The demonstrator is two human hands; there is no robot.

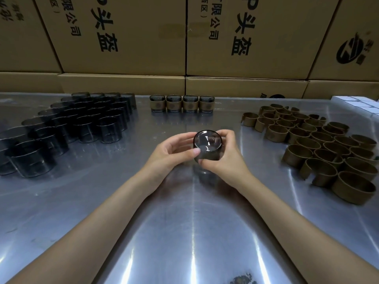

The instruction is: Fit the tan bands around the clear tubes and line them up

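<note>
Stacked cardboard boxes (184,37) back a shiny metal table (184,232). At its middle, left hand (174,152) and right hand (223,154) both grip one clear tube (207,145) above the tabletop; four banded tubes (182,103) stand behind it, bare tubes (67,128) to its left, tan bands (320,144) to its right.

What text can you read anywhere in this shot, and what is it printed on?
"P头盔": cardboard boxes behind the table, large print, twice.
"限公司": same boxes, smaller print, top cut off.
"西区)": beside it, partly cut off.
Round logo on right box: unreadable.
Emblems on the banded tubes: too small.
</note>
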